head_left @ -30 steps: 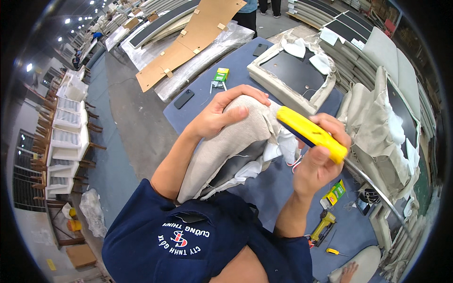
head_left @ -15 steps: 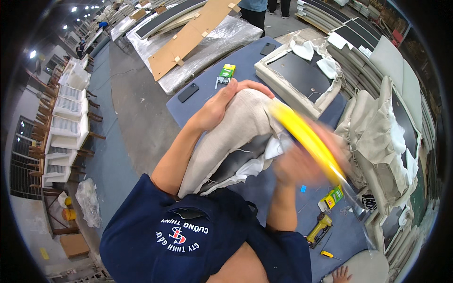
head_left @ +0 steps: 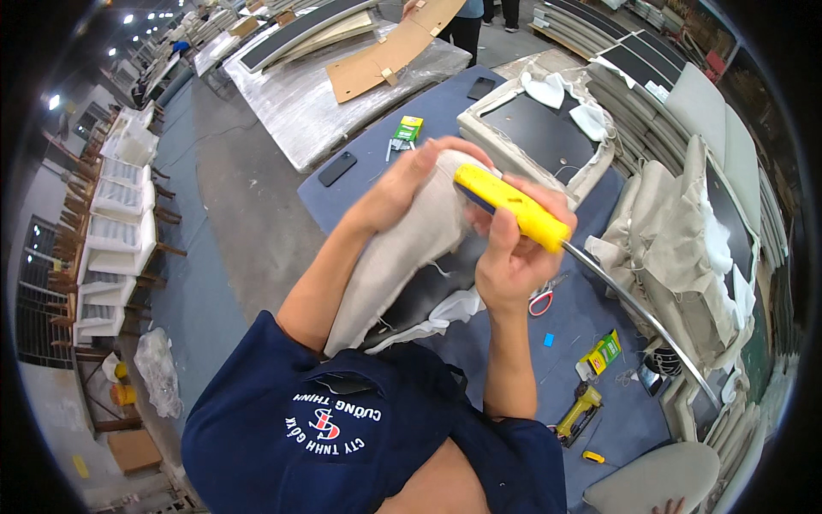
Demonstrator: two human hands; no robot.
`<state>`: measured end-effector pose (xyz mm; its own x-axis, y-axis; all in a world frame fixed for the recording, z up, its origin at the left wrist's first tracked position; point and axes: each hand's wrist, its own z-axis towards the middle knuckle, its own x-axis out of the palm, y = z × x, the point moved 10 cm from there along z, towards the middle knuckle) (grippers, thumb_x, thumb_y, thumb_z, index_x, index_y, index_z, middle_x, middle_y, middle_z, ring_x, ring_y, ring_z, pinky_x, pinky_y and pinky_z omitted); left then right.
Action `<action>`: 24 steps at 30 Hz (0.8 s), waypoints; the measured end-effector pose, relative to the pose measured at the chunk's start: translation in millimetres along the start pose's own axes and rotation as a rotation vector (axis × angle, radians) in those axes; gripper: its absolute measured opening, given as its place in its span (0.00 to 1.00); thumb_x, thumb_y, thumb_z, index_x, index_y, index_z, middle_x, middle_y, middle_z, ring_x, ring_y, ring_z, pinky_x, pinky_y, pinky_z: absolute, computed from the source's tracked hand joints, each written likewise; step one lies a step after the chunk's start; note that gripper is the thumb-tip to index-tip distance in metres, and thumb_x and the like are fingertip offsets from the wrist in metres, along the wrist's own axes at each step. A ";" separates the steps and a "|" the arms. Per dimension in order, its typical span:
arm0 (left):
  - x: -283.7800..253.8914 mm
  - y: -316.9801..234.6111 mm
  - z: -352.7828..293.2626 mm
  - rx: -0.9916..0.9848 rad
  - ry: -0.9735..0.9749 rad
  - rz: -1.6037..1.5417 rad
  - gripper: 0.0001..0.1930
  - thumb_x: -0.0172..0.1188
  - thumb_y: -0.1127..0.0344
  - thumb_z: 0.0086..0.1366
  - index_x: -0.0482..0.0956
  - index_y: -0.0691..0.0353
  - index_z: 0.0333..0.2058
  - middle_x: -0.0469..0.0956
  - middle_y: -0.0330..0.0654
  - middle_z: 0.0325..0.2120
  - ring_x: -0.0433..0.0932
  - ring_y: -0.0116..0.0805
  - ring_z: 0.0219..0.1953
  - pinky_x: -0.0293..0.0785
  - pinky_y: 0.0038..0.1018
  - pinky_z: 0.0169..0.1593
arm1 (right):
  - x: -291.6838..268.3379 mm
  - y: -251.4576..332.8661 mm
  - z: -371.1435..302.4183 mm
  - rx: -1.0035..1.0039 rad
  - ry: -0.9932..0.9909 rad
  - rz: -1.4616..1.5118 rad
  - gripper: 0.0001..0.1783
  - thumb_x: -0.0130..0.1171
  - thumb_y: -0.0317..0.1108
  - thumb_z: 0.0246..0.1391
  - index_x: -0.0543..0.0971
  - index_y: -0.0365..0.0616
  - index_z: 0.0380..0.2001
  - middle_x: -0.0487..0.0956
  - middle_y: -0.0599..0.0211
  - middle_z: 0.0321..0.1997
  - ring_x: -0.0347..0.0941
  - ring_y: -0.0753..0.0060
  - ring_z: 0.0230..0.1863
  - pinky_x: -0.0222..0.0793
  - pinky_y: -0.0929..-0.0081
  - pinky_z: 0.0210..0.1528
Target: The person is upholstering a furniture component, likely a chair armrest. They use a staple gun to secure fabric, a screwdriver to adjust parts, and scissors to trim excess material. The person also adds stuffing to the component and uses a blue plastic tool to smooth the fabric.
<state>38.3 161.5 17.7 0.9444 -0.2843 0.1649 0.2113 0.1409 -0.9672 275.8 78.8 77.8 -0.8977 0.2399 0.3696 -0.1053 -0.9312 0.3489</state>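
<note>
My left hand (head_left: 396, 190) is wrapped round the far end of a beige fabric-covered seat panel (head_left: 402, 231), which leans upright against my front. Its open side shows a black backing and loose white padding (head_left: 449, 310). My right hand (head_left: 518, 265) grips the yellow handle of a long screwdriver (head_left: 522, 210) beside the panel's upper right edge. The metal shaft slants down to the right, away from the panel, and the handle's butt end lies close to the fabric. Whether the handle touches the fabric I cannot tell.
On the blue table (head_left: 479, 360) lie red-handled scissors (head_left: 541, 301), a yellow staple gun (head_left: 580, 411), a small yellow-handled tool (head_left: 593, 457), green boxes (head_left: 604, 351) and a phone (head_left: 337, 169). More beige panels (head_left: 514, 120) sit behind and right. A person's fingers (head_left: 668, 505) show at lower right.
The screwdriver and my right hand, blurred before, now show sharply, with the handle swung slightly left and up. A large cardboard piece behind has shifted right and up.
</note>
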 end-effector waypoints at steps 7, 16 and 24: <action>6.1 -5.2 -0.1 0.033 -0.009 0.091 0.43 0.29 0.31 0.75 0.73 0.68 0.58 0.76 0.51 0.55 0.76 0.40 0.59 0.71 0.34 0.64 | 22.6 -0.6 0.1 0.060 0.279 -0.354 0.20 0.60 0.37 0.66 0.68 0.36 0.52 0.77 0.56 0.44 0.79 0.70 0.33 0.76 0.79 0.32; -3.6 -3.8 0.4 0.042 -0.069 0.079 0.44 0.31 0.28 0.73 0.74 0.69 0.56 0.77 0.51 0.54 0.77 0.40 0.57 0.72 0.35 0.63 | 30.0 -46.1 -34.6 0.644 0.140 0.261 0.18 0.57 0.31 0.65 0.67 0.34 0.54 0.74 0.52 0.48 0.80 0.66 0.38 0.82 0.72 0.34; -6.2 -40.6 -3.5 0.127 -0.124 0.634 0.17 0.58 0.63 0.71 0.79 0.66 0.53 0.82 0.45 0.50 0.79 0.33 0.53 0.70 0.30 0.61 | -73.3 -65.8 -39.9 0.720 -0.007 0.048 0.18 0.56 0.41 0.69 0.67 0.35 0.46 0.75 0.52 0.44 0.76 0.72 0.20 0.67 0.83 0.16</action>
<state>23.0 154.2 55.3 0.9159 0.0014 -0.4013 -0.3752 0.3580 -0.8550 331.5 111.6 -6.5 -0.8914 0.2071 0.4031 0.2444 -0.5293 0.8124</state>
